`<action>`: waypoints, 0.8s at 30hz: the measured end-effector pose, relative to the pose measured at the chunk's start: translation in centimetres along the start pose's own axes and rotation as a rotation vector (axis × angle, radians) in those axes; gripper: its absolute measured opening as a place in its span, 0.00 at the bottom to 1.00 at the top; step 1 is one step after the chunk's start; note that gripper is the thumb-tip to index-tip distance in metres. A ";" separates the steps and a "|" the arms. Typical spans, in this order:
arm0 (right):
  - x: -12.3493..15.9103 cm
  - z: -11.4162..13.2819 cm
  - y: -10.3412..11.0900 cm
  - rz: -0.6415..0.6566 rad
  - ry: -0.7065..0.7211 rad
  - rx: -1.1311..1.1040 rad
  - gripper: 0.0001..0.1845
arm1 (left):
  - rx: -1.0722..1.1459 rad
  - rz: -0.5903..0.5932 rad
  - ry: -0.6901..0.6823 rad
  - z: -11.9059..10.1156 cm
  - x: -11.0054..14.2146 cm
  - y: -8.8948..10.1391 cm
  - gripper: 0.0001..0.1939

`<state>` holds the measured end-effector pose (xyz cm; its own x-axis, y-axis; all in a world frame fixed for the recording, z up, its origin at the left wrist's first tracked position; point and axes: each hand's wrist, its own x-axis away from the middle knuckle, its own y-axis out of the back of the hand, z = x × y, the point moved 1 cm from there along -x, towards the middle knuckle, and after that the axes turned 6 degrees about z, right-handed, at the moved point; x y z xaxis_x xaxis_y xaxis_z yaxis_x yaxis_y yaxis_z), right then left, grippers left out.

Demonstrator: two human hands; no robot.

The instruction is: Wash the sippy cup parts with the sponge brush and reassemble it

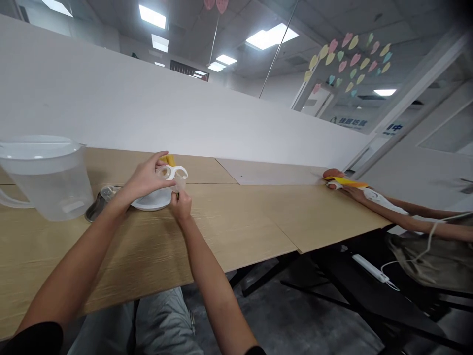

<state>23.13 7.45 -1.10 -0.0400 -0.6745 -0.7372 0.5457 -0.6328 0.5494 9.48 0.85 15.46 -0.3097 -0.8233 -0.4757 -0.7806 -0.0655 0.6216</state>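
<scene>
My left hand [145,176] curls around a small clear plastic piece [179,180] with white, ring-like parts, its thumb stretched along the near side. My right hand [181,204] is closed at the lower right of the same piece, fingers bent; what exactly lies between its fingertips is partly hidden. Below both hands a round white dish [153,203] sits on the table, half covered by my left hand and wrist. A yellow object [169,159] shows just behind my left fingers; its kind cannot be made out. Left of my left wrist lies a tilted metal cup [96,207] beside a clear plastic item [109,192].
A large clear pitcher [51,182] with a lid stands on the wooden table [236,227] at the left. A white wall [166,118] runs behind. At the far right another person's hands [354,192] hold a yellow and white item. A power strip [370,268] lies lower right.
</scene>
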 end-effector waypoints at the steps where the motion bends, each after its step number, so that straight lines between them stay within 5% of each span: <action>1: 0.0 -0.1 -0.1 -0.010 0.009 0.006 0.11 | 0.006 -0.035 -0.010 0.0 -0.1 -0.6 0.46; 13: 0.1 -0.6 -0.7 -0.093 0.037 0.057 0.11 | 0.179 -0.216 -0.191 0.6 0.0 -5.2 0.27; 24: -0.2 0.0 0.1 -0.173 0.020 0.019 0.15 | 0.239 -0.237 -0.270 0.2 0.3 -5.1 0.32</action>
<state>23.21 7.53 -0.96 -0.1152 -0.5477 -0.8287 0.5161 -0.7458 0.4212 13.21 1.05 12.02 -0.2126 -0.6222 -0.7534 -0.9412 -0.0767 0.3289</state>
